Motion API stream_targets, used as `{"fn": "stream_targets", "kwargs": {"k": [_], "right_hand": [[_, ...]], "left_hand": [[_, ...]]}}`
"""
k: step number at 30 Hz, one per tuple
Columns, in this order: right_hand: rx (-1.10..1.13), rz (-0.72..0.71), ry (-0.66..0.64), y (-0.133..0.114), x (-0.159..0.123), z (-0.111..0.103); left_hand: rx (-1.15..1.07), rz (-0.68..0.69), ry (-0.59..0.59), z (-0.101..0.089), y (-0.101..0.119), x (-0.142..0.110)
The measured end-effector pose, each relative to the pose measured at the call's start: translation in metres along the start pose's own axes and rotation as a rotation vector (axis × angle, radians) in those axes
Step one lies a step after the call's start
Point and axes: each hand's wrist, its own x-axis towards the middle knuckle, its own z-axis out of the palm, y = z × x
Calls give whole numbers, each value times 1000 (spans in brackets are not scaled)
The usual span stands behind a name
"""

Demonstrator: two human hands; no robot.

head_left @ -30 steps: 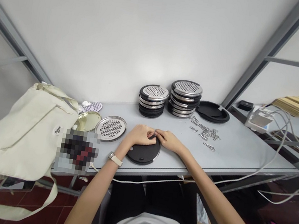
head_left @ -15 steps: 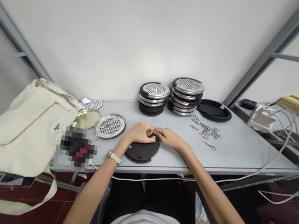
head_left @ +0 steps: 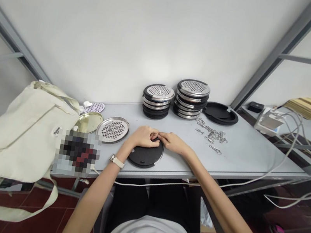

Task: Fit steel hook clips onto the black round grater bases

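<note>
Disc (head_left: 145,157), black, on grey table (head_left: 244,150), far edge beneath both hands (head_left: 144,136)

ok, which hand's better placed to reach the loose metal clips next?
Likely the right hand: the metal clips lie on its side; the left hand is farther off, over the black disc.

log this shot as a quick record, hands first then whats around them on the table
left hand: curled over the far part of a black disc
right hand: meets the left near the disc's far edge
grip detail: hidden by the hands
left wrist: watch, pale strap
left of disc: perforated metal disc, then gold-coloured disc
behind: shorter stack and taller stack, both perforated on top
right of taller stack: black round tray
front of tray: loose metal clips
</note>
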Motion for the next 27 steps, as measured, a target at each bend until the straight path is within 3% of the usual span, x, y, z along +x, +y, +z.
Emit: {"fn": "stream_targets", "kwargs": {"k": [7,17,27], "right_hand": [[-45,88,-12,-9,-4,-1],[-118,108,11,-9,-7,3],[-138,106,133,-3,-12,17]], "left_hand": [[-13,2,-13,-1,-1,-1],[-37,-15,2,-2,0,-2],[-67,-3,12,-1,-2,-3]]}}
